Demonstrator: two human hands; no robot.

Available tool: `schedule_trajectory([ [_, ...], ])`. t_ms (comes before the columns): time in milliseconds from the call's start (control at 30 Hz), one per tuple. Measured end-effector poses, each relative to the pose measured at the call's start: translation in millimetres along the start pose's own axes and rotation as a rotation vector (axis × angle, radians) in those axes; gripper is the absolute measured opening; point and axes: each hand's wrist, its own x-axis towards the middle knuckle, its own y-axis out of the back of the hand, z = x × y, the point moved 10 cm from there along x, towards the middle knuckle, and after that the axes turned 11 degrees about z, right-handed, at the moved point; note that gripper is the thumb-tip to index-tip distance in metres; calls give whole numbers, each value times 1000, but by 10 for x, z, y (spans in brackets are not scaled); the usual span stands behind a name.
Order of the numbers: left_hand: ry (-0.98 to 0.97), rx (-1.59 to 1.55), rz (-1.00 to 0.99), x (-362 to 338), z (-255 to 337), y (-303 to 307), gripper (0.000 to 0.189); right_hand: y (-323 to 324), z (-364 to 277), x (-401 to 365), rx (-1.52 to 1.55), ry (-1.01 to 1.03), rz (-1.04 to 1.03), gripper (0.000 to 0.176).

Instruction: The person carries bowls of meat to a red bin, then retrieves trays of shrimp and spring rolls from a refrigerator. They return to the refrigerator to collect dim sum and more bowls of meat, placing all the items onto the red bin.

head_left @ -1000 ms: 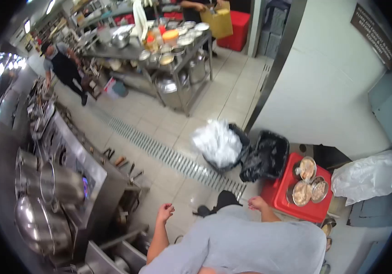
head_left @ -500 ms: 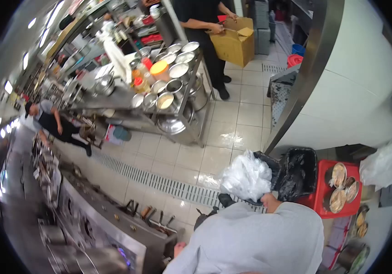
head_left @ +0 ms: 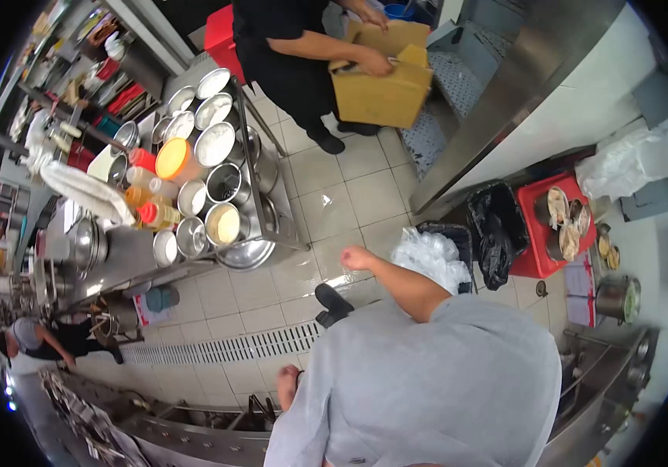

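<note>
My right hand (head_left: pixel 356 258) is stretched out over the tiled floor, its fingers curled with nothing visible in them. Beside that forearm, a clear plastic bag (head_left: pixel 429 260) bulges from a black-lined bin (head_left: pixel 458 233); the hand is apart from it. Low in front of my grey shirt is my left hand (head_left: pixel 287 387), a dark band at its wrist. Its fingers look curled and appear to hold nothing. The stove counter's edge (head_left: pixel 194 436) lies nearest to it.
A co-worker holds an open cardboard box (head_left: pixel 384 93) near a metal step (head_left: pixel 439 117). At left stands a steel table (head_left: pixel 135 261) with several pots and bottles. Another bin (head_left: pixel 497 226) and a red crate (head_left: pixel 540 265) stand at right. A drain grate (head_left: pixel 217 344) crosses the floor.
The view has turned and moved towards the steel table and the person with the box. My right hand has swung away from the plastic bag to over the floor.
</note>
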Motion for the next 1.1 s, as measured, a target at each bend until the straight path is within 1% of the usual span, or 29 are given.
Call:
schedule_trajectory([
  [33,249,-173,23,402,63,247,23,3,110,-11,-155,-27,-21,21],
  [67,185,-290,16,752,410,383,22,78,234,-10,-310,-52,-38,21],
  [100,124,-413,6,1008,891,482,22,119,398,19,-454,-34,-67,21],
  [133,57,-291,-51,1218,1377,497,23,80,902,47,-605,-19,-112,21],
  [167,-1,-173,-95,1355,1810,478,23,142,1412,32,-642,-61,-89,20],
  [200,-78,-124,-194,1464,2191,351,25,144,2066,56,-679,-104,-68,20],
  [233,-165,-72,-297,1588,2581,195,26,309,2096,-152,-417,-229,15,21],
  [267,-224,-18,-377,1642,2979,9,26,535,1938,-318,-156,-346,99,22],
  [333,-366,97,-509,1591,3737,-367,25,932,1635,-745,135,-783,294,21],
  [367,-455,154,-574,1549,4073,-595,25,984,1695,-744,142,-801,300,21],
  [400,-446,164,-595,1548,4292,-782,25,1036,1767,-802,2,-831,199,21],
  [433,-616,233,-604,1496,4612,-969,25,1055,1892,-804,-137,-852,96,22],
  [467,-793,293,-605,1438,4934,-1155,26,1090,1996,-738,-134,-864,101,22],
  [533,-794,241,-633,1442,5409,-1459,26,929,1841,-395,-515,-312,-268,23],
  [567,-778,201,-643,1444,5551,-1498,26,933,1826,-313,-598,-297,-305,23],
  [600,-759,179,-594,1548,5713,-1512,26,1013,1780,-52,-700,-259,-340,25],
  [667,-794,233,-553,1663,5976,-1621,28,1461,1781,284,-226,-742,-51,24],
  [700,-809,249,-499,1757,6081,-1634,27,1458,1489,777,-669,2,-109,20],
  [733,-698,207,-515,1785,6246,-1637,25,1532,1353,861,-685,36,-170,20],
  [800,-777,219,-486,1864,6569,-1660,26,2094,1271,1385,327,-575,187,15],
  [833,-742,243,-475,1920,6727,-1644,26,2192,1169,1659,198,-467,66,11],
  [867,-707,266,-463,1971,6851,-1639,26,2255,1165,1719,173,-456,14,11],
  [900,-829,230,-409,2041,6961,-1646,25,2324,1106,1936,218,-440,-8,11],
  [933,-781,233,-448,2074,7079,-1649,25,2353,1022,2220,264,-416,-31,13],
  [967,-780,231,-463,2134,7205,-1660,25,2330,971,2437,244,-381,-73,13],
  [1000,-777,224,-490,2173,7301,-1693,25,2357,991,2544,275,-408,-60,12],
  [1067,-803,216,-448,2322,7536,-1672,27,2461,976,2782,341,-467,-6,11],
  [1100,-800,207,-510,2356,7622,-1731,27,2523,917,2856,322,-454,-18,11],
])
